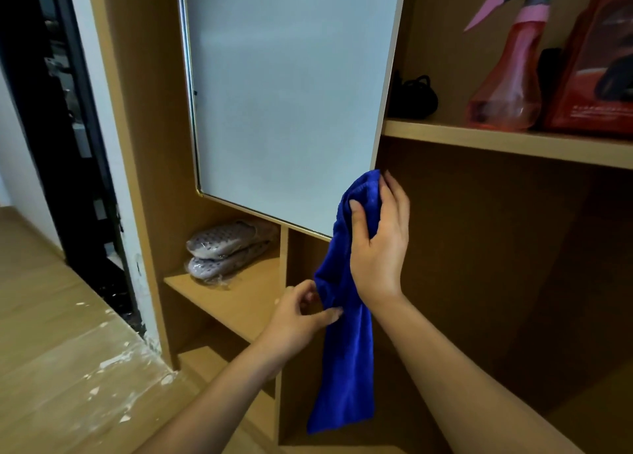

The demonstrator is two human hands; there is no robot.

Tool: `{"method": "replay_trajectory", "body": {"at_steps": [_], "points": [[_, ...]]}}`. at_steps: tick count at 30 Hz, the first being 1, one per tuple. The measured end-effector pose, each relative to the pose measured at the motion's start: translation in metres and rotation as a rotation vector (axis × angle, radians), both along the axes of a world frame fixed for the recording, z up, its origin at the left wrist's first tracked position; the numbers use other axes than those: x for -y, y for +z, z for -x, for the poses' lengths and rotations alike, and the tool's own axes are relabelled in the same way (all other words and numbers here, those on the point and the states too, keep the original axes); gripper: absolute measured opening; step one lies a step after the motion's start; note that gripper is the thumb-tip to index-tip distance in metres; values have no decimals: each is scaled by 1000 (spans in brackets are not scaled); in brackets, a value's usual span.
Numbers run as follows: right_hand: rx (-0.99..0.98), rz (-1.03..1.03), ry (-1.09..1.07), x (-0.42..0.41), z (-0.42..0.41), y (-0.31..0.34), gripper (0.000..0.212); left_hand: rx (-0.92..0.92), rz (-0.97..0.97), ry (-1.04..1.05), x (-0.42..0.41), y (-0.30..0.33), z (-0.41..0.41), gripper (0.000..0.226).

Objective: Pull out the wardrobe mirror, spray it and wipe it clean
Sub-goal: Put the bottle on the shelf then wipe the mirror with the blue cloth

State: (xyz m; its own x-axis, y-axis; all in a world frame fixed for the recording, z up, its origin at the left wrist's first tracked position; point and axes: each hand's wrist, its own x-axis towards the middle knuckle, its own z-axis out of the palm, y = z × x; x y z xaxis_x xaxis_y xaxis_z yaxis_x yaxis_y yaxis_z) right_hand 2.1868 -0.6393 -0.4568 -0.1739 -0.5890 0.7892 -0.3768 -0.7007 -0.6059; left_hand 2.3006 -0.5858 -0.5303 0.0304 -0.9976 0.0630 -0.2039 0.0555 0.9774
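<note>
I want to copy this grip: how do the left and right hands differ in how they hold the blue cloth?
The right hand sits high, beside the mirror's lower corner, its fingers curled round the top of the blue microfibre cloth. The left hand is lower and only pinches the cloth's hanging middle at its edge. The right hand carries the cloth; the left seems to steady it. Both are bare and touch the cloth.

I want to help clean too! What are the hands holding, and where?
Blue cloth: right hand grips its bunched top; left hand pinches its edge lower down.
</note>
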Motion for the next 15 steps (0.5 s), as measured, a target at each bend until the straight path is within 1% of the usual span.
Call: {"method": "replay_trajectory", "body": {"at_steps": [2, 4, 9, 12, 15], "points": [[7, 13, -20, 0, -1, 0, 46, -51, 9, 124, -2, 1, -5, 24], [14, 20, -46, 0, -3, -2, 44, -163, 4, 196, -3, 7, -11, 21], [54, 20, -101, -2, -11, -3, 42, -509, -128, 262, -4, 29, -34, 20], [49, 25, -215, 2, -16, -5, 38, -701, -85, 331, -4, 39, -42, 20], [85, 20, -254, 3, -20, -7, 36, -745, -12, 495, 5, 43, -38, 18]]}}
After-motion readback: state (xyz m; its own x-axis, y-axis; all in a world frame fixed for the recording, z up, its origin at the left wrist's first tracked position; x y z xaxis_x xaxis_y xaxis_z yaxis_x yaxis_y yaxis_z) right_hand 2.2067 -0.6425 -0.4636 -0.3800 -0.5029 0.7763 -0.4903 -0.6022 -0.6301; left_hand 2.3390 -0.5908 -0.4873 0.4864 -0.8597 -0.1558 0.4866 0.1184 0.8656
